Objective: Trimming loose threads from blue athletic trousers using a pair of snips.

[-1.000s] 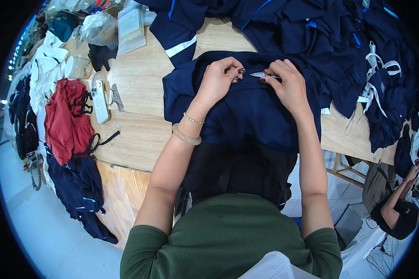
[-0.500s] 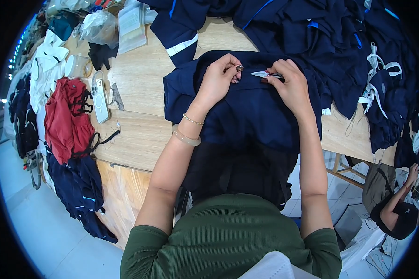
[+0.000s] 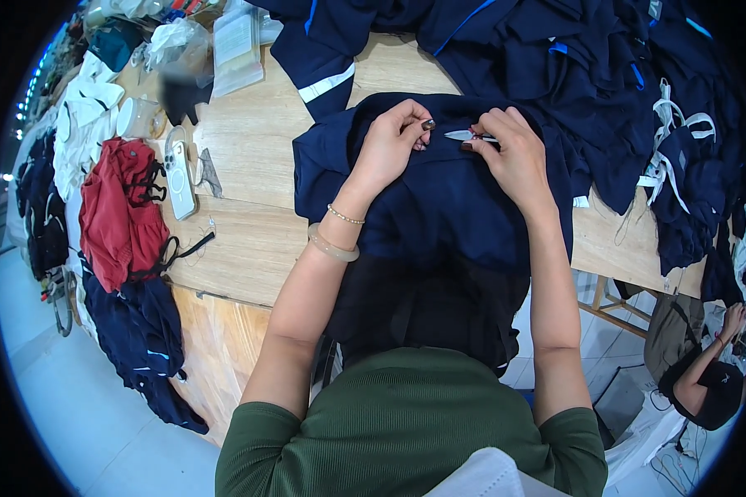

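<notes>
A navy garment [image 3: 464,203] lies spread at the table's near edge and over my lap. Small thread snips [image 3: 457,135] are in my right hand [image 3: 514,153], with their pale pointed blades aimed left, just above the cloth. Opposite the tip, my left hand [image 3: 394,142] is closed in a pinch over the garment's upper part. Whatever its thumb and fingers hold is too small to make out. A short gap separates the snips from the left fingertips.
More navy garments [image 3: 547,91] are heaped across the far right of the wooden table [image 3: 240,166]. At left lie a phone [image 3: 179,178], a red garment [image 3: 120,219], a clear plastic pouch [image 3: 237,54] and a dark glove [image 3: 182,98]. A co-worker in a black cap [image 3: 719,396] is at lower right.
My right hand has shifted slightly left and down, bringing the snips' tip a little nearer my left fingers. The left hand has hardly moved.
</notes>
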